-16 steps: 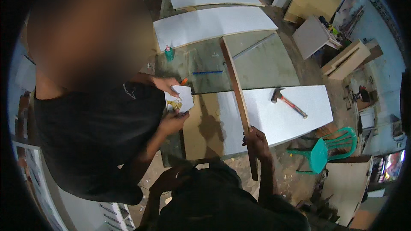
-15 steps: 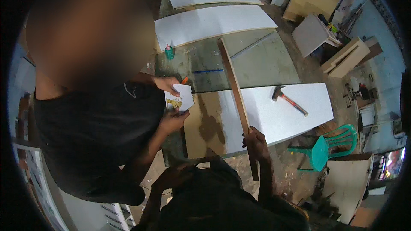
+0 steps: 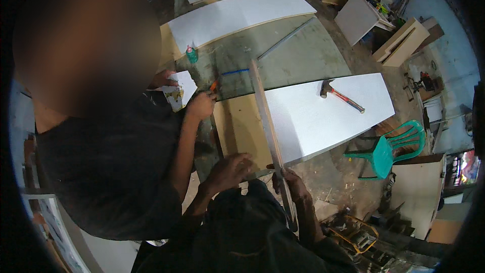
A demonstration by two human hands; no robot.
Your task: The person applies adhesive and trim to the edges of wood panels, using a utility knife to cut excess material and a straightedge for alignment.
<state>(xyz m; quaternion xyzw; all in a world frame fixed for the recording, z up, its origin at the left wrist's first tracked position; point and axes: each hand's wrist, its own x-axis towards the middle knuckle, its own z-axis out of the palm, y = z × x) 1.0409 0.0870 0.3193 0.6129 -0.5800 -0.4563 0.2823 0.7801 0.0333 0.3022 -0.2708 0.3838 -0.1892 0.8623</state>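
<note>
My right hand [image 3: 294, 184] is closed around the lower part of a long narrow wooden strip [image 3: 268, 116]. The strip slants up and away over a panel, with its far end near a blue stick [image 3: 235, 72]. Beneath it lies the panel, bare tan board [image 3: 237, 126] at the left and a white face [image 3: 328, 116] at the right. My left hand [image 3: 230, 172] is at the near edge of the tan part, fingers stretched out and holding nothing. On the white face rests a hammer [image 3: 343, 97] with an orange-red handle.
At the left a co-worker holds a white piece [image 3: 183, 90] with yellowish smears; their other hand [image 3: 202, 105] is by an orange tool [image 3: 214, 86]. A green bottle [image 3: 191, 54], a metal bar [image 3: 285, 39] and white panels [image 3: 242, 15] lie beyond. A green chair [image 3: 386, 154] stands right.
My left hand has risen from my lap toward the panel's near edge. The strip has shifted left and nearer me. The co-worker's one hand has left the white piece and reached toward the orange tool.
</note>
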